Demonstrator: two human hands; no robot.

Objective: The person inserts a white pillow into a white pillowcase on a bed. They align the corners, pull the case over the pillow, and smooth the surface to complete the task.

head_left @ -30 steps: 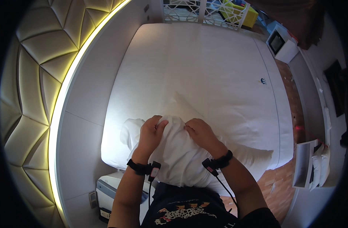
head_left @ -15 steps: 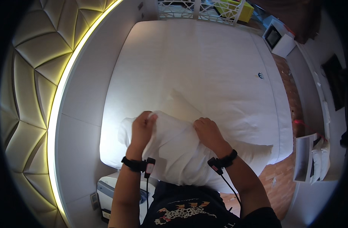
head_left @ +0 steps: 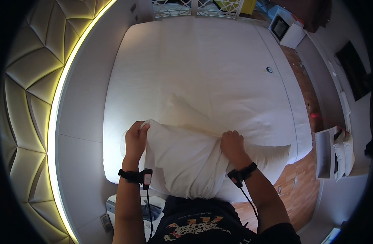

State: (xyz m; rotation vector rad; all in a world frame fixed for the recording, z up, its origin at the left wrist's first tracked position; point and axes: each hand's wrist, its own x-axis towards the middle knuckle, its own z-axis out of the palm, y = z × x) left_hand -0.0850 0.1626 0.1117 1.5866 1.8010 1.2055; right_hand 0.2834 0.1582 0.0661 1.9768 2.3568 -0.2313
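At the near edge of the white bed, a person holds up a white cloth between two bare hands set well apart. The left hand, over the bed's near left part, is closed to a pinch, with thumb and fingers on the cloth's raised corner. The right hand, over the near middle of the bed, is curled closed on the cloth's upper edge; its back is turned up, so how its fingertips sit cannot be told. Between them the cloth hangs in loose folds down toward the bed's near edge, against the person's dark shirt. A pale pillow lies by the bed's near right corner, partly covered by the right forearm. Each wrist wears a black band with a small device and a cable. Left of the bed run a curved light strip and a padded wall of angular panels. Beyond the bed's far end stands a white lattice screen, and by its far right corner a white cabinet. To the bed's right are a wooden floor and a white shelf with upright cushions.
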